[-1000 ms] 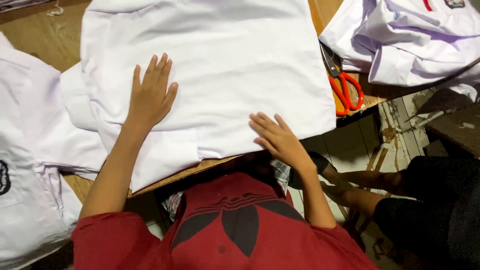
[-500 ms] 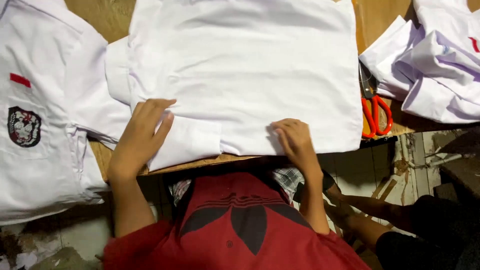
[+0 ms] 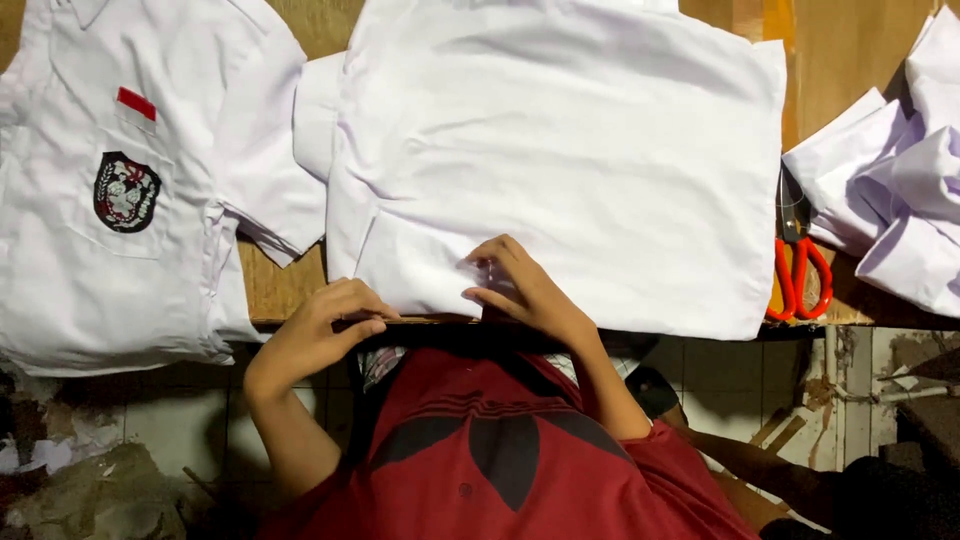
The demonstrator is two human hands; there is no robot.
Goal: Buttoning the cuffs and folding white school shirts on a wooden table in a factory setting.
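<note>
Pinching white shirt [image 3: 560, 170] hem: right hand [image 3: 520, 285] | left hand [image 3: 320, 335] curled at table edge [image 3: 290, 300] | badge shirt [image 3: 120, 190] left

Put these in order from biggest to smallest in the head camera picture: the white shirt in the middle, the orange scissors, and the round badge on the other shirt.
1. White shirt in the middle, by far the biggest.
2. Orange scissors.
3. Round badge. It looks only a little smaller than the scissors, so that ranking is close.

**Both hands low, fingers curled**

The left hand [image 3: 318, 330] sits near and left, fingers bent, knuckles up, forearm running down and left. The right hand [image 3: 520, 285] lies slightly farther, fingers pinched together, forearm angling down to the right.
</note>
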